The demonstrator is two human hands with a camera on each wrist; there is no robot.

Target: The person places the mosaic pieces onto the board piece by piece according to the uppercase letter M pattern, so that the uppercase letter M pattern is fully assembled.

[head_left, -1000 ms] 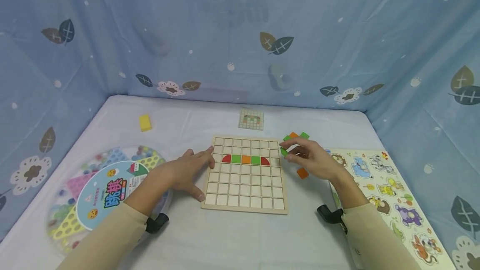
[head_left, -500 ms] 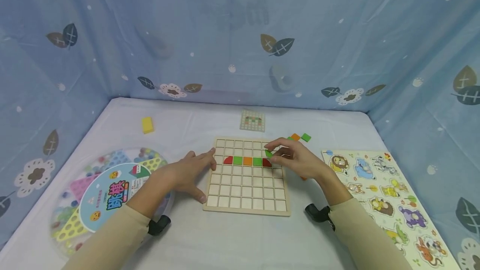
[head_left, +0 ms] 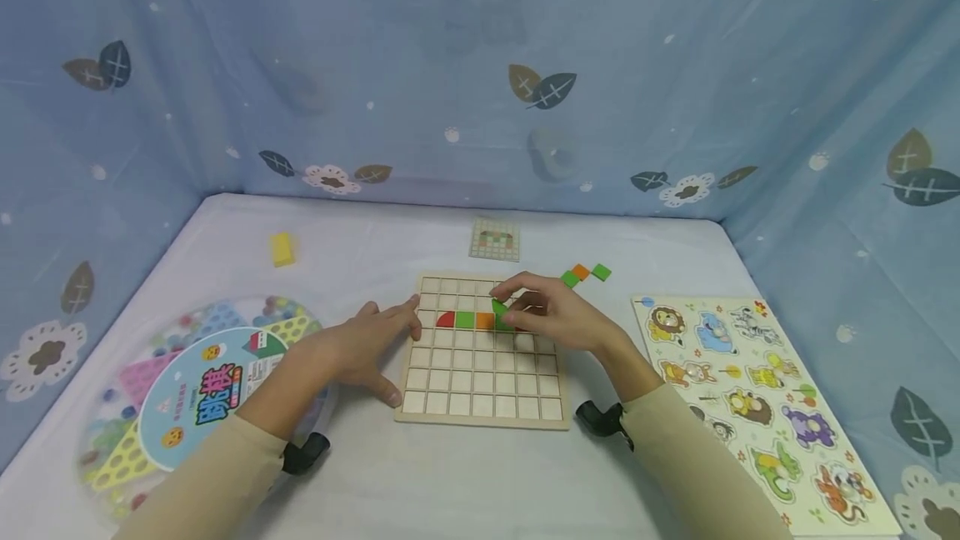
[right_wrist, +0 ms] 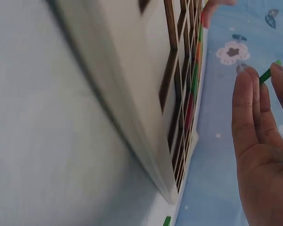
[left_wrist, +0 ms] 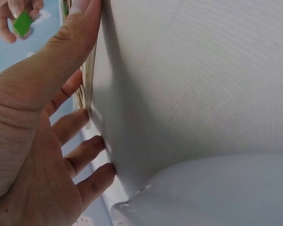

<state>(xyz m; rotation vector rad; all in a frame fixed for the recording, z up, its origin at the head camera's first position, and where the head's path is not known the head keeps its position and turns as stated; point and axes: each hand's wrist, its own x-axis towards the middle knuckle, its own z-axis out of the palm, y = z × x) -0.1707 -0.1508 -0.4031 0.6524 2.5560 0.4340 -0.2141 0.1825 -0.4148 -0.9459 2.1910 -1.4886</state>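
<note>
My right hand (head_left: 558,315) pinches a green square tile (head_left: 498,307) between thumb and fingers, above the wooden grid board (head_left: 480,401). The same green tile (right_wrist: 265,76) shows tilted and raised in the right wrist view. A row on the board has a red quarter-round tile (head_left: 446,320), a green square (head_left: 465,321) and an orange square (head_left: 485,321); my right hand covers the row's right part. My left hand (head_left: 360,348) rests at the board's left edge, thumb and fingers spread. Those spread fingers (left_wrist: 92,183) show in the left wrist view.
Loose green and orange tiles (head_left: 581,272) lie beyond the board's right corner. Behind the board is a small pattern card (head_left: 495,240). A yellow block (head_left: 282,249) sits at the back left. A round Chinese checkers box (head_left: 202,398) stands left, an animal puzzle board (head_left: 750,440) right.
My right hand has carried the green tile leftward from beside the board to over the tile row. My left hand has stayed at the board's left edge.
</note>
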